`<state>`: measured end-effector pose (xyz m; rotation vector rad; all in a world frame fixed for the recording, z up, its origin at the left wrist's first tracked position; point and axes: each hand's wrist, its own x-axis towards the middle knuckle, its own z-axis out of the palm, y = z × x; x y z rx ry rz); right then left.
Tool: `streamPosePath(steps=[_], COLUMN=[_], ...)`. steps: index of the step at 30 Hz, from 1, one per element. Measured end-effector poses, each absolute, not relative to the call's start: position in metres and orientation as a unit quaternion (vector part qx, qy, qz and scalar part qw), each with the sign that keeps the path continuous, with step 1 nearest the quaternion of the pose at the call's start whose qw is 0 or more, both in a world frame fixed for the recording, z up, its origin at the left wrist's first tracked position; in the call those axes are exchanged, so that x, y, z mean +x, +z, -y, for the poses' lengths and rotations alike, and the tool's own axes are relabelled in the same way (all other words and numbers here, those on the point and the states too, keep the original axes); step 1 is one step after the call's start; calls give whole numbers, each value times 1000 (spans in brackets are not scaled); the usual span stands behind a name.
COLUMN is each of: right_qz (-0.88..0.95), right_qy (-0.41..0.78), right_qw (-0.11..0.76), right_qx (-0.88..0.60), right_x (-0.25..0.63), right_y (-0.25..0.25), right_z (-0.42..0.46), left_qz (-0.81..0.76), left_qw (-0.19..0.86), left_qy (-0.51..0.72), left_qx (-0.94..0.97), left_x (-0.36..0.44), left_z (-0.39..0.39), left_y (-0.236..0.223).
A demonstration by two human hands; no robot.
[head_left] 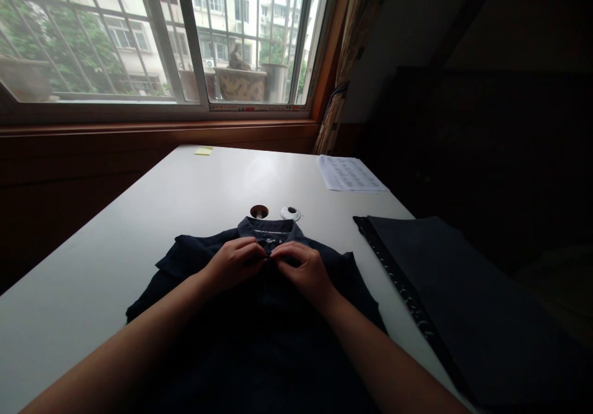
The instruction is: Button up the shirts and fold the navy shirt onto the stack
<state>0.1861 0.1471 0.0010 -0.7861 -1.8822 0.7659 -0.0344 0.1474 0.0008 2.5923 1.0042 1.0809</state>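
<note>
A dark shirt (259, 346) lay front side up on the white desk (83, 284), its collar (271, 223) toward the window (250, 43) and its sleeves spread to both sides. The 2 hands met at the neck opening, just below the collar. The left hand (238, 259) had its grip clamped on the shirt front, thumb and fingertips together; the right hand (303, 269) pinched the cloth right beside it. The exact bit between the fingertips was too small and dark to tell.

Just beyond the collar were 1 round hole (259, 212) and, to its right, 1 white ring (290, 214). Printed papers (352, 174) lay near the far right corner, and 1 yellow note (203, 151) near the far left. A large dark sheet (463, 290) covered the desk's right side, apart from the shirt.
</note>
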Motion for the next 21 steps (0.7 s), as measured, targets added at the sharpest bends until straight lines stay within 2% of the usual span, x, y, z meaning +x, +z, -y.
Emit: streamPosePath(steps=[11, 21], right_qz=[776, 769], right_qy=[258, 294], right_qw=[477, 448], right_qx=[-321, -348], right_x=[184, 185], right_y=[3, -2], right_z=[-143, -147], left_qz=[-325, -297], left_qw=[65, 1], left_qy=[366, 332], left_qx=[869, 895], left_x=[-35, -35], left_z=[-150, -150], left_y=[1, 0])
